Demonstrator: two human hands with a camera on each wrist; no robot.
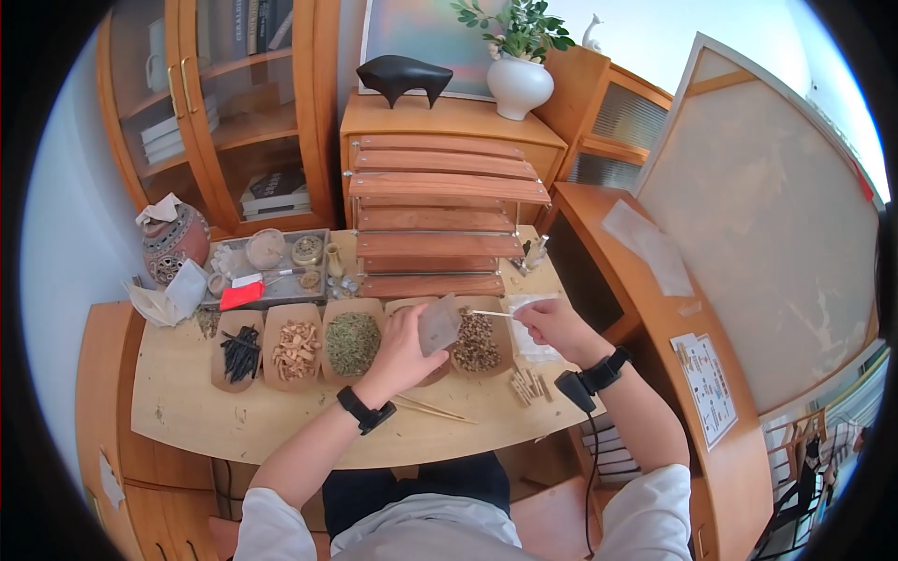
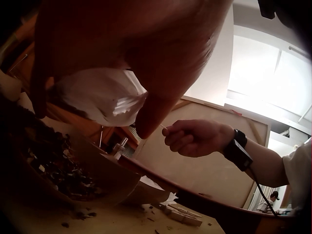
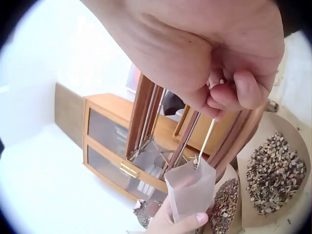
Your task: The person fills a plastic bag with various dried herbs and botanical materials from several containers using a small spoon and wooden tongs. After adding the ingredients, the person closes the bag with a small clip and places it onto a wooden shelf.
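Note:
My left hand [image 1: 400, 351] holds a small translucent pouch [image 1: 439, 324] above the paper trays, its mouth toward the right. My right hand [image 1: 559, 329] pinches a thin pale stick [image 1: 490, 313]. In the right wrist view the far end of the stick [image 3: 207, 139] is at the mouth of the pouch [image 3: 191, 190], with a few dried bits there. Under the hands is a tray of chopped brown-and-cream dried pieces [image 1: 476, 342]; in the left wrist view the pouch [image 2: 105, 97] is between thumb and fingers. How full the pouch is cannot be told.
Trays of black strips [image 1: 241, 355], tan chips [image 1: 296, 351] and green herb [image 1: 352, 344] stand to the left. Thin sticks [image 1: 430, 409] lie near the front edge, short pale pieces [image 1: 531, 386] at the right. A slatted wooden rack [image 1: 440, 245] rises behind.

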